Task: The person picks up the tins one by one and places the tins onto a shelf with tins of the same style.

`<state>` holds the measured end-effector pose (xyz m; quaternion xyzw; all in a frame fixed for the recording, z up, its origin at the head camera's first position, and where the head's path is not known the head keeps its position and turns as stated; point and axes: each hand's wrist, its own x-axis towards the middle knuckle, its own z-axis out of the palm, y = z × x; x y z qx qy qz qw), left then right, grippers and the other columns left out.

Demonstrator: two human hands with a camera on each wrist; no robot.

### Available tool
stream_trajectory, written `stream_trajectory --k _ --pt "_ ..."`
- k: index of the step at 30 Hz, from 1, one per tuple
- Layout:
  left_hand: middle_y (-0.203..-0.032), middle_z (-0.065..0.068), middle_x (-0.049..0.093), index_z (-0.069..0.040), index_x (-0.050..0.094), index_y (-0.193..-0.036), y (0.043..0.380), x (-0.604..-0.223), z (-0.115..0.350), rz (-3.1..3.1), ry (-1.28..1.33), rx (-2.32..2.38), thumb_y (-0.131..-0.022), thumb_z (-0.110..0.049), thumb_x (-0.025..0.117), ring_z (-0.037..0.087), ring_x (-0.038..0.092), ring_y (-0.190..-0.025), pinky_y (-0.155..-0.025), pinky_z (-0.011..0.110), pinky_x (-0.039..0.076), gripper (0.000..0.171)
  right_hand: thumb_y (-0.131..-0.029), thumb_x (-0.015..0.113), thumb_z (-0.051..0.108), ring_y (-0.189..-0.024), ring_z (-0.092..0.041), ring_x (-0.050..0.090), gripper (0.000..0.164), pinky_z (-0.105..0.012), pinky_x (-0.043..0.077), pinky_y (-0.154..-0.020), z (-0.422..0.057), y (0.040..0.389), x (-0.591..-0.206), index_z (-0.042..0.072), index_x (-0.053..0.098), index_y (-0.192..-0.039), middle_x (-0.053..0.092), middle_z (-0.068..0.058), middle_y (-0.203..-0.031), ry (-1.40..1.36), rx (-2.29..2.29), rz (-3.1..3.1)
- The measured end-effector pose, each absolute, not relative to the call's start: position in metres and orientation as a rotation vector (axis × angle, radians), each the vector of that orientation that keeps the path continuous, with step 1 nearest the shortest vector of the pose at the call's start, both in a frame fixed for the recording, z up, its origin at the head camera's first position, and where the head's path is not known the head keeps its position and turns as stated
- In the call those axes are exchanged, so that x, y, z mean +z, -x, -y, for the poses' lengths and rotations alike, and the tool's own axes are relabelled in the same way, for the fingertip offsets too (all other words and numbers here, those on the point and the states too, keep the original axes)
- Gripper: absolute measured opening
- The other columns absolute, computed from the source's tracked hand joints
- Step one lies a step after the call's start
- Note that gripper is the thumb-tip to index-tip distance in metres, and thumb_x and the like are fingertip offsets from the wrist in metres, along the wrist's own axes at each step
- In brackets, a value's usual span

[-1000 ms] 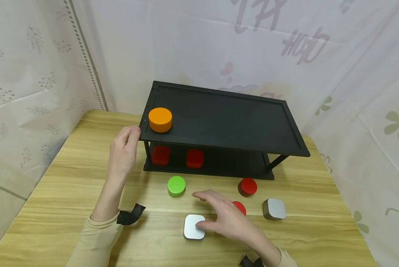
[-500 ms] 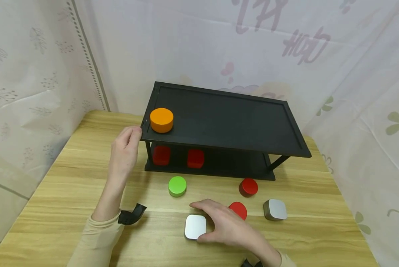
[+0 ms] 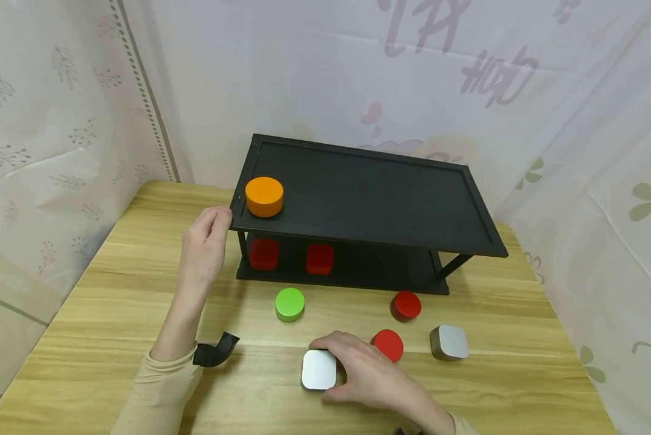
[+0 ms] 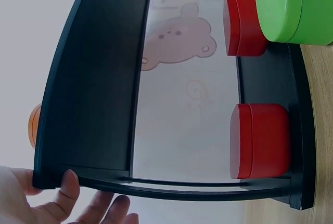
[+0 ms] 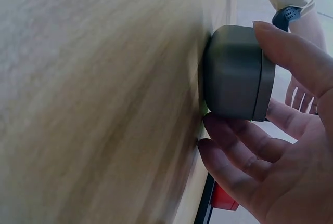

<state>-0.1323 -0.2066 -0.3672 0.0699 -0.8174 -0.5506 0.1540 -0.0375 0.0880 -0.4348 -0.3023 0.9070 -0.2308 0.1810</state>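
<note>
At the front left corner of a black two-tier shelf [image 3: 369, 193], my left hand [image 3: 202, 244] grips the edge of the top board; the left wrist view shows the thumb and fingers around that corner. My right hand [image 3: 360, 371] holds a silver square tin [image 3: 319, 370] on the table, thumb on one side and fingers on the other. In the right wrist view the tin [image 5: 234, 73] still touches the wood. An orange round tin [image 3: 264, 197] stands on the top board near the left hand. Two red square tins, one at the left [image 3: 263, 254] and another [image 3: 320, 259], sit on the lower board.
A green round tin [image 3: 289, 304] stands before the shelf. Two red round tins, one nearer my right hand [image 3: 387, 345] and one farther back [image 3: 405, 306], are to the right. Another silver square tin [image 3: 449, 342] is beyond them. A patterned white cloth [image 3: 325, 72] hangs behind the table.
My right hand has come down around the silver tin, its thumb moving off the lid to the near side and its fingers closing in. The left hand stays on the shelf corner.
</note>
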Motion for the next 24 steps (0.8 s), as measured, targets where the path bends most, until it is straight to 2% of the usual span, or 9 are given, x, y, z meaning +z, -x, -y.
stream_trajectory --k 13,24 --pt "-0.124 0.005 0.06 -0.009 0.063 -0.12 0.1318 -0.3664 0.206 2.345 -0.2 -1.584 -0.098 -0.046 0.038 0.022 0.053 -0.12 -0.103 0.043 0.041 0.051 -0.07 0.081 0.034 -0.099 -0.001 0.051 0.063 -0.022 0.049 -0.08 -0.0854 0.0358 -0.4332 0.037 0.05 -0.124 0.056 0.018 -0.115 0.848 -0.645 -2.587" --pt "-0.124 0.005 0.061 -0.01 0.063 -0.12 0.1324 -0.366 0.2062 2.353 -0.208 -1.58 -0.098 -0.047 0.037 0.022 0.053 -0.12 -0.103 0.044 0.041 0.051 -0.069 0.08 0.028 -0.098 0.0 0.051 0.06 -0.022 0.049 -0.082 -0.0863 0.0363 -0.4325 0.039 0.051 -0.121 0.055 0.021 -0.112 0.817 -0.714 -2.589"
